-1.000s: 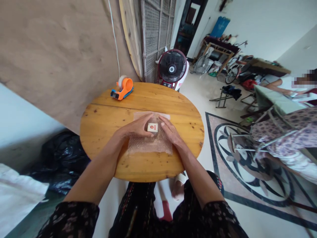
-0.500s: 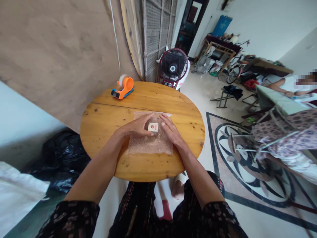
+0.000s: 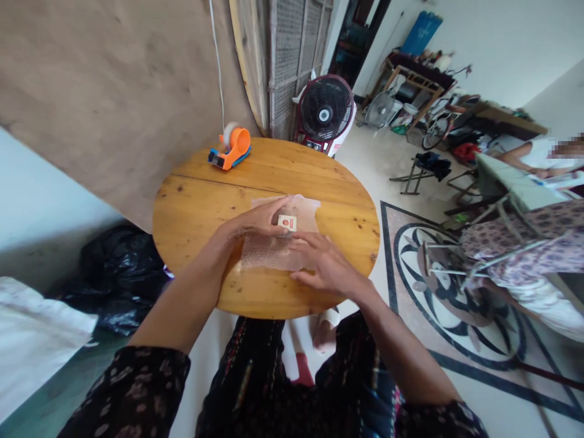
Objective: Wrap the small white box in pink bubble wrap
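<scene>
A small cream box with a red print point(image 3: 287, 223) sits on a sheet of clear bubble wrap point(image 3: 267, 255), which lies on the round wooden table. My left hand point(image 3: 260, 219) curves around the box from the left, its thumb along the near edge and its fingers at the far side. Over the near right part of the wrap is my right hand point(image 3: 322, 258), with fingers stretched out and thumb apart. Its fingertips are close to the left thumb and the box's near side; whether they touch the wrap I cannot tell.
An orange and blue tape dispenser point(image 3: 232, 149) stands at the table's point(image 3: 191, 207) far left edge. Behind the table is a dark red fan point(image 3: 325, 112). Black plastic bags point(image 3: 118, 274) lie on the floor at left. Another person sits at a table on the right.
My right hand has moved from the box's right side toward me and now reaches across the near part of the wrap. The left hand stays around the box. The camera view has shifted slightly.
</scene>
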`<state>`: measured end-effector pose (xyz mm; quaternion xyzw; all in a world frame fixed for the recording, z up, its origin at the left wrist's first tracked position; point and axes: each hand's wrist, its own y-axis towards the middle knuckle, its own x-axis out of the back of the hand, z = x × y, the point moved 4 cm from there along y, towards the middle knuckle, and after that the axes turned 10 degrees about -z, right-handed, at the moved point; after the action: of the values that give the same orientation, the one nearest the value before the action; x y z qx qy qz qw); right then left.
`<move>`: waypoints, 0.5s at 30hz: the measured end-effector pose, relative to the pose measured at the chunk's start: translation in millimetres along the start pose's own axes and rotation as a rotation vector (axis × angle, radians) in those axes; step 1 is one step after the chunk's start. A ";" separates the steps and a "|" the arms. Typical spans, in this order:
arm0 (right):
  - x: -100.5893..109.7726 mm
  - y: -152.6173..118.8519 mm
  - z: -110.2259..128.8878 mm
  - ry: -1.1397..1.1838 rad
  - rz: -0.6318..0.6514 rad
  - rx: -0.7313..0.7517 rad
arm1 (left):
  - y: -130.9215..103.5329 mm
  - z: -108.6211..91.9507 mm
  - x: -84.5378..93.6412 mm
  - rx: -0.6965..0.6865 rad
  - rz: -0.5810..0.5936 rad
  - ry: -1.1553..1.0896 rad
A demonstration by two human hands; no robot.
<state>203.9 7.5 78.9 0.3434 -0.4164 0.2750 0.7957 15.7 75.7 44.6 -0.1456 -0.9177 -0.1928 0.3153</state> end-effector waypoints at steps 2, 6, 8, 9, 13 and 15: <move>-13.0 -8.9 14.3 -0.159 0.029 0.078 | -0.2 -0.9 0.1 -0.020 -0.005 -0.009; -35.3 -8.5 17.2 -0.392 0.012 0.120 | -0.3 0.1 -0.5 -0.008 -0.020 0.017; -37.8 -3.6 11.8 -0.438 -0.014 0.105 | -0.6 0.9 -1.1 -0.003 -0.017 0.005; -37.2 -1.1 8.7 -0.438 -0.024 0.089 | -0.9 1.4 -1.4 -0.004 -0.013 -0.006; -26.0 7.3 -2.9 -0.331 -0.063 -0.046 | -2.5 3.1 -1.5 -0.008 0.005 -0.063; -18.3 12.0 -5.9 -0.279 -0.091 -0.103 | -3.4 3.0 -0.4 0.011 0.018 -0.094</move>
<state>188.9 16.7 64.7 0.3556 -0.5202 0.1666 0.7584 13.1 73.9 41.3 -0.1610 -0.9312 -0.1779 0.2744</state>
